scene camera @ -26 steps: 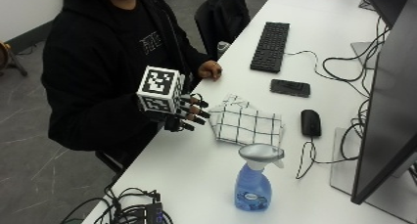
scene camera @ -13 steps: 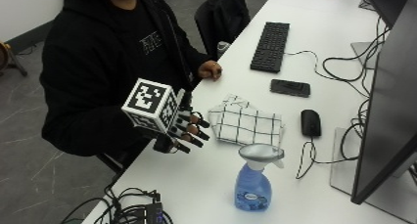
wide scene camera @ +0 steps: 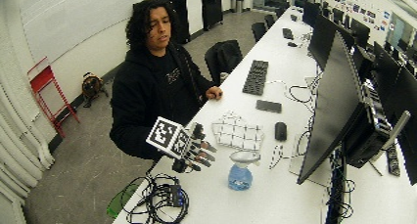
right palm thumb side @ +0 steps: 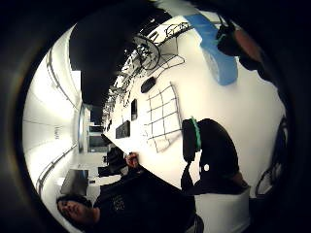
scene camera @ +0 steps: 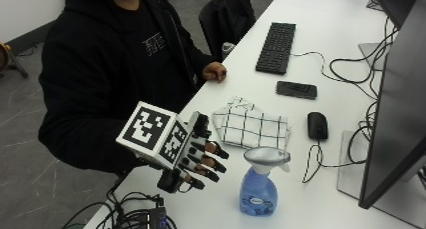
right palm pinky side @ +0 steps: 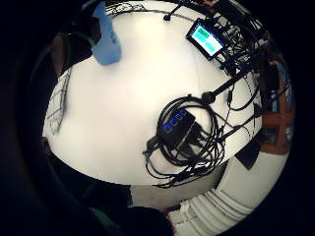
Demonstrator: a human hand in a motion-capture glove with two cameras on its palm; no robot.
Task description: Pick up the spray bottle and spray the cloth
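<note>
While the gloved right hand [scene camera: 200, 161] hovers with fingers spread, holding nothing, blue spray bottle [scene camera: 259, 184] upright just beside it, checked cloth [scene camera: 251, 128] behind.

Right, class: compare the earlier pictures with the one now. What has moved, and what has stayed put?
The gloved right hand has moved along the table edge, away from the cloth and toward the spray bottle. Its fingers are spread and it holds nothing; it has not yet touched the bottle. The bottle, cloth, mouse, phone and keyboard stayed where they were.
</note>
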